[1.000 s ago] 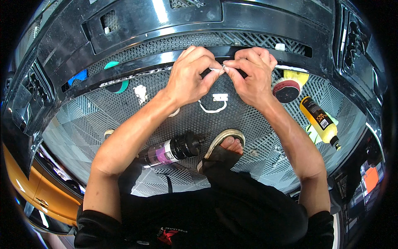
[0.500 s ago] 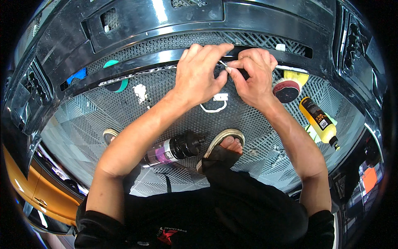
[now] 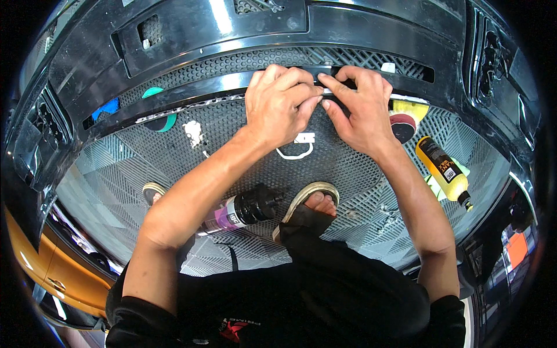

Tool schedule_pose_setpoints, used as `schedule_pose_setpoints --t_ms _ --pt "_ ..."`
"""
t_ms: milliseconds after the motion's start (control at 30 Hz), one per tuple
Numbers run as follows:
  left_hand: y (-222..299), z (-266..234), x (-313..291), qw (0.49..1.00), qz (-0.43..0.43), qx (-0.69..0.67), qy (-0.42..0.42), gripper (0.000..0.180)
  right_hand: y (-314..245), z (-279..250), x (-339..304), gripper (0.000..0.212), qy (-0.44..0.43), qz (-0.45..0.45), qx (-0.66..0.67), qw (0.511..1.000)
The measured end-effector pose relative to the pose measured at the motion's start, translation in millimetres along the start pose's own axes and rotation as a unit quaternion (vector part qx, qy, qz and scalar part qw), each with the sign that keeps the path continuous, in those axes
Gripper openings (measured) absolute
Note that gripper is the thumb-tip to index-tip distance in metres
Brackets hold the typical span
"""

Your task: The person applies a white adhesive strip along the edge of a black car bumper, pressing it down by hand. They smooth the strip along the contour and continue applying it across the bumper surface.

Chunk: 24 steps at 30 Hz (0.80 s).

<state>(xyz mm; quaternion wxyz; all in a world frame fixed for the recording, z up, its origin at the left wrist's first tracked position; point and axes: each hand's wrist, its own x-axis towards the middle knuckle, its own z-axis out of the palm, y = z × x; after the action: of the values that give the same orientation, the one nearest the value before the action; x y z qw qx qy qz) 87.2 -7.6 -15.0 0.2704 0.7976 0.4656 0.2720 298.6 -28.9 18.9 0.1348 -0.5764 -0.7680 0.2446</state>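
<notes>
A black bumper cover [image 3: 377,32] arches across the view, its lower lip [image 3: 214,85] set nearest, perhaps for easy reach to the white strip [image 3: 326,91] along that edge. Textured floor [image 3: 371,188] shows on both sides of the lip, leaving working room either way. A purple-labelled bottle [image 3: 235,213] lies well back from it, seemingly parked. The left hand [image 3: 278,107] brings thumb and index fingers nearly together at the strip; whether they pinch it, I cannot tell. The right hand [image 3: 362,113] keeps its thumb and index finger parted astride the strip, likely steadying it. A yellow bottle [image 3: 442,168] lies off right, well apart; a maroon-faced polishing pad [image 3: 404,123] sits near the lip.
</notes>
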Motion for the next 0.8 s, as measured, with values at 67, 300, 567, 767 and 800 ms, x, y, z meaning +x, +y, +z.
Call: schedule_pose_setpoints --t_ms 67,300,567,767,800 --pt "-1 -1 1 1.000 0.004 -0.006 -0.004 0.014 1 2 -2 0.043 0.000 -0.011 -0.018 1.000" --pt "-3 3 2 0.999 0.018 -0.023 0.013 0.015 9 18 -2 0.026 0.076 -0.025 0.021 0.997" --pt "-8 -7 0 0.996 0.021 -0.086 -0.028 0.016 6 16 0 0.015 0.081 -0.005 0.047 0.996" --pt "-3 -6 3 0.997 0.007 -0.083 0.006 0.018 6 17 -3 0.029 0.064 0.031 0.069 0.995" --pt "-3 -6 3 0.997 0.007 -0.082 0.005 0.018 1 13 -1 0.033 0.053 0.033 0.049 0.997"
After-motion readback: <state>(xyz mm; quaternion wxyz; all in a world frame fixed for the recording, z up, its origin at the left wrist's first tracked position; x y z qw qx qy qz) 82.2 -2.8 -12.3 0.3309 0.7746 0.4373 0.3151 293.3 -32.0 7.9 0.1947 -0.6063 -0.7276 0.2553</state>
